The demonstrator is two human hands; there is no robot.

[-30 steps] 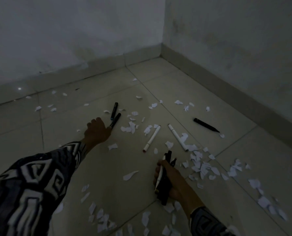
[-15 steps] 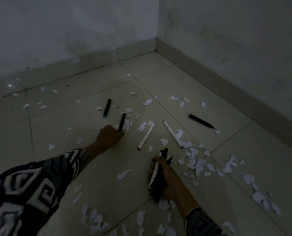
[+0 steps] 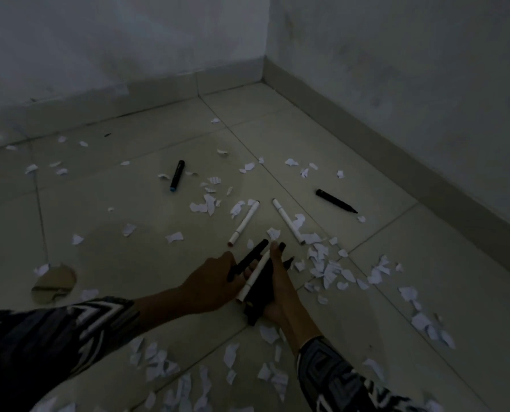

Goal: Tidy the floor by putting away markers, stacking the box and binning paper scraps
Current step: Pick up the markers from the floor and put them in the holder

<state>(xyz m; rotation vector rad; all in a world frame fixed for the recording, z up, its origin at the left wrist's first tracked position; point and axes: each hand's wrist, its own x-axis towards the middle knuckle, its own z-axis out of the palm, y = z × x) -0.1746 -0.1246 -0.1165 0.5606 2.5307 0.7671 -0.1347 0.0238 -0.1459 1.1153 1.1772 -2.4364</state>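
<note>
My left hand [image 3: 210, 282] holds a black marker [image 3: 248, 260] and has it right beside my right hand [image 3: 277, 281]. My right hand grips a bundle of markers [image 3: 258, 288], black ones and a white one, low over the floor. Loose on the tiles lie two white markers [image 3: 245, 223] [image 3: 288, 220], a black marker with a blue end [image 3: 177, 175] further back, and another black marker [image 3: 335, 200] to the right. White paper scraps [image 3: 325, 260] are scattered all around.
A torn piece of brown cardboard [image 3: 54, 282] lies on the floor at the left. Walls with a skirting [image 3: 366, 135] meet in a corner behind the mess. More scraps [image 3: 158, 361] lie near my knees.
My left hand picked a black marker off the floor at the back left and carried it to the bundle in my right hand. The view tilted slightly.
</note>
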